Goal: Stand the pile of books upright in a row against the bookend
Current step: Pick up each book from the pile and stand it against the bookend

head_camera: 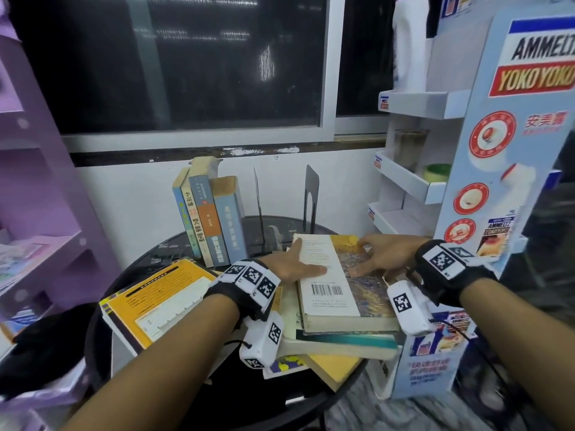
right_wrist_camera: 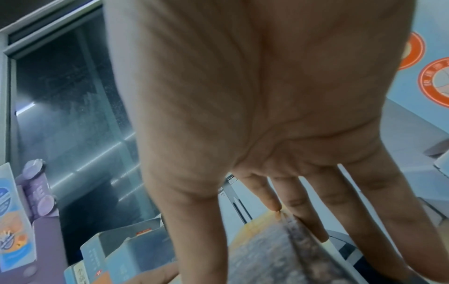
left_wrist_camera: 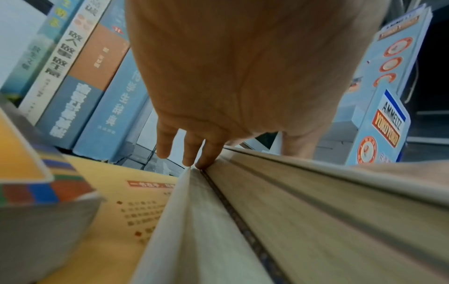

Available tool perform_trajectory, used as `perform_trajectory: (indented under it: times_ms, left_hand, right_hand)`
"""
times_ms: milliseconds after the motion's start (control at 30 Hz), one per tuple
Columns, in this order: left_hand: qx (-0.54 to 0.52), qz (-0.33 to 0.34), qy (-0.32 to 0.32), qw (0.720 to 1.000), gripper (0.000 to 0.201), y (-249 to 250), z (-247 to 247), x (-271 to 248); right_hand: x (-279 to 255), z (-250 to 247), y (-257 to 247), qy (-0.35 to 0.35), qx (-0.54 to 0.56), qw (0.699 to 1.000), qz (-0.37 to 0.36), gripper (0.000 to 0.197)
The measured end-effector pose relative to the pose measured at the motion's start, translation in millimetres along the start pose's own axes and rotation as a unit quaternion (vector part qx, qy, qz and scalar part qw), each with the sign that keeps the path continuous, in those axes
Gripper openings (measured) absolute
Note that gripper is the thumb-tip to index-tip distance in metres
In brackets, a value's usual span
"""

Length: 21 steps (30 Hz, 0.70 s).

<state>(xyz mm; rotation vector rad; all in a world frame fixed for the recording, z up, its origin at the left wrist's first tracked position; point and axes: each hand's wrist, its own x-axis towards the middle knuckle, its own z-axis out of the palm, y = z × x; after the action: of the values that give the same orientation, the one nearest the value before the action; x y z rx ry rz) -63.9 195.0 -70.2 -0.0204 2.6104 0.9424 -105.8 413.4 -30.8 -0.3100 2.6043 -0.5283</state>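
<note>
A pile of books (head_camera: 342, 340) lies flat at the right of a round black table (head_camera: 249, 399). The top book (head_camera: 326, 293) has a white flap with a barcode and a yellow-brown cover. My left hand (head_camera: 298, 259) holds its left edge, thumb on the cover and fingers (left_wrist_camera: 194, 153) down the page edge (left_wrist_camera: 340, 192). My right hand (head_camera: 373, 253) arches over its right side, thumb on the cover (right_wrist_camera: 262, 249) and fingers (right_wrist_camera: 303, 211) down the spine side. Several books (head_camera: 211, 219) stand upright at the back left. Two black bookends (head_camera: 311, 194) (head_camera: 257, 206) stand right of them.
A large yellow book (head_camera: 161, 300) lies flat at the table's left, partly over the edge. A blue and white cardboard display stand (head_camera: 504, 150) rises close on the right. Purple shelving (head_camera: 46, 213) stands on the left. A white wall and a dark window are behind the table.
</note>
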Motion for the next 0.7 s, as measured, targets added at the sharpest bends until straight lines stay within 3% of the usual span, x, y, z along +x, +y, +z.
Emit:
perform_trajectory:
  times_ms: [200, 333, 500, 633, 700]
  left_hand:
    - [-0.084, 0.038, 0.023, 0.995, 0.101, -2, 3, -1]
    - [-0.206, 0.101, 0.042, 0.972, 0.089, -1, 3, -3]
    - [-0.272, 0.140, 0.080, 0.949, 0.084, 4, 2, -6]
    - [-0.295, 0.160, 0.108, 0.936, 0.093, 7, -3, -8]
    - [-0.297, 0.161, 0.125, 0.933, 0.099, 8, -7, -9]
  right_hand:
    - [-2, -1, -4, 0.004, 0.020, 1.000, -0.013, 0.084]
    - [-1, -3, -8, 0.034, 0.051, 0.998, -0.027, 0.095]
    - [-5, -7, -16, 0.072, 0.097, 0.992, -0.040, 0.079]
    - [-8, -7, -21, 0.105, 0.128, 0.985, -0.053, 0.062]
    - [-8, -8, -26, 0.114, 0.142, 0.981, -0.063, 0.065]
